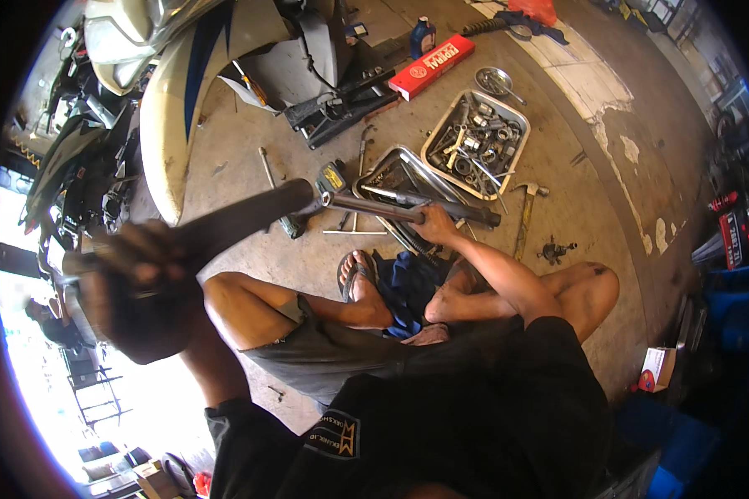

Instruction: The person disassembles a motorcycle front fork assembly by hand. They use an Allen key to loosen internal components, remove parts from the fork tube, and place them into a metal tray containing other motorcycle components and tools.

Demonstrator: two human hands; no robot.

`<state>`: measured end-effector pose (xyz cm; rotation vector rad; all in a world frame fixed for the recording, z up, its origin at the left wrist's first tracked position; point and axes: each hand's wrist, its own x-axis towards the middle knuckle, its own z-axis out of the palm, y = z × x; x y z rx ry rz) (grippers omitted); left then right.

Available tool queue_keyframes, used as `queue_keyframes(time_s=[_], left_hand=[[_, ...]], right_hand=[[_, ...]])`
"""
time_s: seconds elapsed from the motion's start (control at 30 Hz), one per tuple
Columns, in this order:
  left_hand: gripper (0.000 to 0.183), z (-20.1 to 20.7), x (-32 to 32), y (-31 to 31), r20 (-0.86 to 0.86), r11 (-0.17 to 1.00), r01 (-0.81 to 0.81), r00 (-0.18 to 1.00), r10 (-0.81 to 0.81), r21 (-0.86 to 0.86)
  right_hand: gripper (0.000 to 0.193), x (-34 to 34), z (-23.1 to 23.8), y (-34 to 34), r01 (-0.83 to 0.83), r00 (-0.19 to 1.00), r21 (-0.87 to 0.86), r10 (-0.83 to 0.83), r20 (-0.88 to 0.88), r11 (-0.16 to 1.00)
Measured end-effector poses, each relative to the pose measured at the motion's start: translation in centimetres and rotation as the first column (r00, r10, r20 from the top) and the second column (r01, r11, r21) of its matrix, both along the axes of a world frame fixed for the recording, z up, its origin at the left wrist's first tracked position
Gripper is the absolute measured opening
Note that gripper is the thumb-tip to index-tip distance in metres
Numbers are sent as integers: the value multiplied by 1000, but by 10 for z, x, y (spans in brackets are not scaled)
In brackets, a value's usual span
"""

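Raised close to the camera on the left, my left hand (146, 291) is wrapped round a long dark tube (250, 218); hand and tube are somewhat blurred. The tube slants up to the right, its rounded end near a shiny metal tube (370, 205). My right hand (435, 226) is closed round the right part of that metal tube. Whether the two tubes touch, I cannot tell. Just behind my right hand, a black cylinder (474, 214) lies across the edge of a metal tray (404, 152).
A second tray (524, 137) holds sockets, wrenches and small parts. A hammer (526, 220) lies right of it. Further off are a red box (431, 66), a blue bottle (423, 38) and a small bowl (495, 81). White motorcycle bodywork (162, 125) stands at upper left; a green-black power tool (331, 177) lies mid-floor.
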<state>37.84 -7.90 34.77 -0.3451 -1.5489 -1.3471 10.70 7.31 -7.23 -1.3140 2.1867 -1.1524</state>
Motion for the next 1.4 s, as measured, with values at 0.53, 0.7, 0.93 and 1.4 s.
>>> queue_keyframes(time_s=[0.53, 0.7, 0.93, 1.4], left_hand=[[17, -104, -30, -3, 120, 874, -141, 968, 220, -465], [18, -113, -25, -9, 77, 875, -229, 955, 287, -426], [17, -100, -23, -14, 83, 827, -251, 938, 335, -503], [25, -98, -36, -9, 582, 626, 204, 652, 487, -752]], right_hand=[[30, -17, -4, 23, 95, 995, 124, -99, 28, 988], [35, -11, -1, 9, 143, 985, 40, -146, 93, 989], [40, -13, -18, 11, 178, 971, 126, -154, -182, 976], [47, -7, -1, 20, 280, 960, 461, -238, -148, 842]])
